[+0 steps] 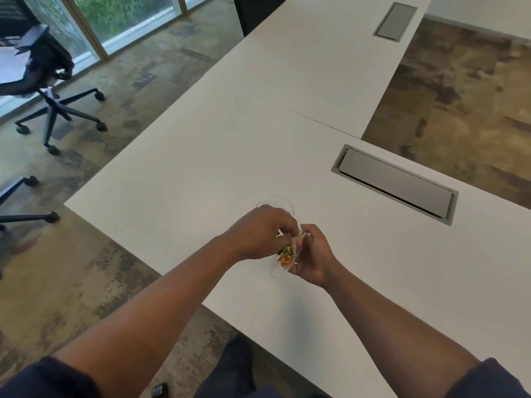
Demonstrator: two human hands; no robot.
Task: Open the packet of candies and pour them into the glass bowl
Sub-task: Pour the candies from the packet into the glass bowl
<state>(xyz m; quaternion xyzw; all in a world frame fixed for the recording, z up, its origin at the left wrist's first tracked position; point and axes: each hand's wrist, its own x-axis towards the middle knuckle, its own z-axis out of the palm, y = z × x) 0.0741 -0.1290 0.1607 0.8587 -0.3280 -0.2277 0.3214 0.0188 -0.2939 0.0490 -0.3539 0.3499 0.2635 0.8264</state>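
A small clear packet of candies [284, 258], with gold and orange wrappers showing through, hangs between both hands just above the white table [201, 168]. My left hand [258, 234] pinches the packet's top edge from the left. My right hand [311, 254] grips its right side and cups it from below. The glass bowl [277, 201] stands on the table just beyond my left hand, which hides most of it; only its far rim shows.
Two grey cable hatches sit in the table, one [395, 183] to the right of my hands and one [396, 21] far back. Office chairs [43, 81] stand on the floor at the left. The table's near edge runs diagonally under my forearms.
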